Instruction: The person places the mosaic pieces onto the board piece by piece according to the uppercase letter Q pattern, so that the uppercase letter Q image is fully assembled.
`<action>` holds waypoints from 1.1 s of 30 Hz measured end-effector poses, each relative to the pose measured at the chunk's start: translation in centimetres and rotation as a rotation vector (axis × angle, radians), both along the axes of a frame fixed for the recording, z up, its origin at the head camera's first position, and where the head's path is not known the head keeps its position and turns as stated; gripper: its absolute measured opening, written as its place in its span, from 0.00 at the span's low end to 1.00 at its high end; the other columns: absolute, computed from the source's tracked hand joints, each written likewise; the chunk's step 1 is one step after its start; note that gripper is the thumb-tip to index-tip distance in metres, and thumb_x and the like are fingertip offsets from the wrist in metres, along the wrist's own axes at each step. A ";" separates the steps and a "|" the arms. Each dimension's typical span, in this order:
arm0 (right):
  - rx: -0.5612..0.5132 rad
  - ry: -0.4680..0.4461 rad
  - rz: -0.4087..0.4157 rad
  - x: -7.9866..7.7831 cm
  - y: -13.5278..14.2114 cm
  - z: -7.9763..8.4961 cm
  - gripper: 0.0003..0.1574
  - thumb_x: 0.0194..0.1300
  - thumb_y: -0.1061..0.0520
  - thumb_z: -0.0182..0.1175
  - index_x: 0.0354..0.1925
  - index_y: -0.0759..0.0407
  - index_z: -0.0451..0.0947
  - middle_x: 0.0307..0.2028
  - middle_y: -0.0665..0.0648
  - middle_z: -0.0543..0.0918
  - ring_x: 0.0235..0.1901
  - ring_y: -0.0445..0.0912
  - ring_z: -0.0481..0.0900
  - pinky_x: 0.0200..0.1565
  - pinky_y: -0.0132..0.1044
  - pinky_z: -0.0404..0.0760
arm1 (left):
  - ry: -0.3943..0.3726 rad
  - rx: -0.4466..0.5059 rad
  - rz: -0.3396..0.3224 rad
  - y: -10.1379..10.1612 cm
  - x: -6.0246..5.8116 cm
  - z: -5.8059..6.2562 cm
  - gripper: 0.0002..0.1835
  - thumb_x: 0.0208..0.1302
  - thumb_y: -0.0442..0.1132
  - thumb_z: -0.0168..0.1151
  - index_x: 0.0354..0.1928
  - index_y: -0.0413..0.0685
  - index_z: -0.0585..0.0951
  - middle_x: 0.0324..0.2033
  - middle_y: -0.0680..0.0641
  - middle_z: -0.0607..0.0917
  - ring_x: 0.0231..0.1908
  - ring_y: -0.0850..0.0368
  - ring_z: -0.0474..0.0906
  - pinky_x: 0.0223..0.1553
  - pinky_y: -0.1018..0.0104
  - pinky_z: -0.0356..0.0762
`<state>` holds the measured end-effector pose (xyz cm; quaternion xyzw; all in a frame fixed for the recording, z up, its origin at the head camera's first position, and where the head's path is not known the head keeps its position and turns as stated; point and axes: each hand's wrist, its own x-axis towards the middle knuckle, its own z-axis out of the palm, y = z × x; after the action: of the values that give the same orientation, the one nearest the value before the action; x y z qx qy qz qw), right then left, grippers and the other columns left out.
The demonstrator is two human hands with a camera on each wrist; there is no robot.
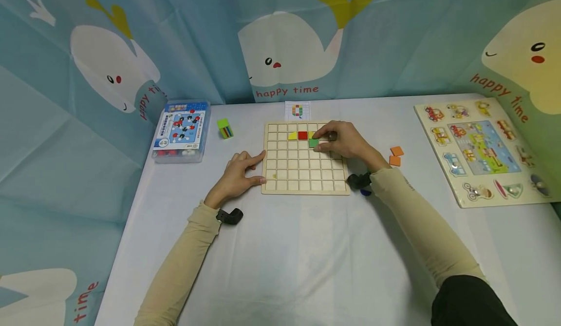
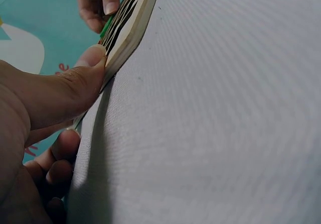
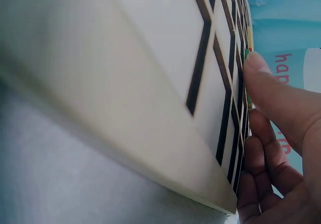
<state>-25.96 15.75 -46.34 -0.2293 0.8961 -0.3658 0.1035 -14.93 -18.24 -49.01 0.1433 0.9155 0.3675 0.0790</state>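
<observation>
A wooden grid board (image 1: 280, 189) lies flat on the white table. My left hand (image 1: 236, 175) rests at its left edge, with thumb and index finger spread apart; in the left wrist view the thumb (image 2: 85, 78) presses the board's rim. Over the upper right cells, my right hand (image 1: 344, 143) pinches a green tile (image 1: 313, 143) between thumb and index finger. A yellow triangular tile (image 1: 293, 136) and a red square tile (image 1: 302, 135) sit in one upper row. Beside the red one, another yellow piece (image 1: 310, 134) is partly covered by the right fingers.
A pattern card (image 1: 297, 111) lies behind the board. Two orange tiles (image 1: 395, 161) are right of the right hand, with a dark blue piece (image 1: 365, 193) near that wrist. A plastic box (image 1: 179, 131) and green block (image 1: 225, 128) stand left; a vehicle puzzle (image 1: 488, 148) lies right.
</observation>
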 end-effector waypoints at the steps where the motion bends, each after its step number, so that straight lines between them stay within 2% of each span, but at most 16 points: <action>1: 0.001 0.000 0.000 0.0 0.0 0.0 0.21 0.60 0.57 0.81 0.50 0.61 0.89 0.52 0.62 0.88 0.57 0.56 0.81 0.64 0.53 0.76 | 0.001 -0.002 -0.001 0.0 0.0 0.0 0.44 0.62 0.44 0.78 0.79 0.51 0.69 0.37 0.49 0.71 0.39 0.53 0.58 0.48 0.58 0.52; 8: -0.005 -0.035 -0.025 0.1 0.2 0.0 0.18 0.62 0.58 0.79 0.49 0.61 0.89 0.51 0.62 0.88 0.50 0.54 0.79 0.57 0.49 0.76 | -0.006 0.003 -0.008 0.1 0.0 0.1 0.44 0.62 0.44 0.78 0.79 0.51 0.69 0.37 0.48 0.71 0.39 0.53 0.58 0.48 0.57 0.52; 13: -0.009 -0.025 -0.019 0.1 0.2 -0.1 0.16 0.63 0.59 0.78 0.49 0.61 0.90 0.50 0.62 0.88 0.48 0.54 0.78 0.54 0.47 0.76 | -0.008 0.004 -0.006 0.1 0.1 0.2 0.44 0.62 0.44 0.79 0.79 0.51 0.69 0.37 0.48 0.71 0.39 0.53 0.58 0.48 0.57 0.52; 22: -0.002 -0.007 -0.009 0.0 0.1 -0.2 0.15 0.62 0.59 0.79 0.47 0.61 0.91 0.50 0.60 0.88 0.53 0.54 0.81 0.58 0.49 0.77 | -0.021 0.006 -0.001 0.1 0.1 0.2 0.44 0.64 0.44 0.78 0.79 0.52 0.69 0.37 0.48 0.71 0.40 0.52 0.58 0.48 0.57 0.52; 33: -0.004 -0.001 -0.001 -0.1 0.0 -0.1 0.15 0.61 0.60 0.79 0.47 0.61 0.91 0.49 0.61 0.88 0.52 0.54 0.81 0.56 0.48 0.77 | -0.007 0.008 0.005 0.1 0.1 0.4 0.44 0.62 0.44 0.79 0.79 0.51 0.70 0.37 0.48 0.72 0.40 0.53 0.58 0.48 0.57 0.52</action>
<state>-26.06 15.79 -46.45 -0.2286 0.8954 -0.3679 0.1033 -14.80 -18.13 -48.65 0.1402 0.9141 0.3718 0.0807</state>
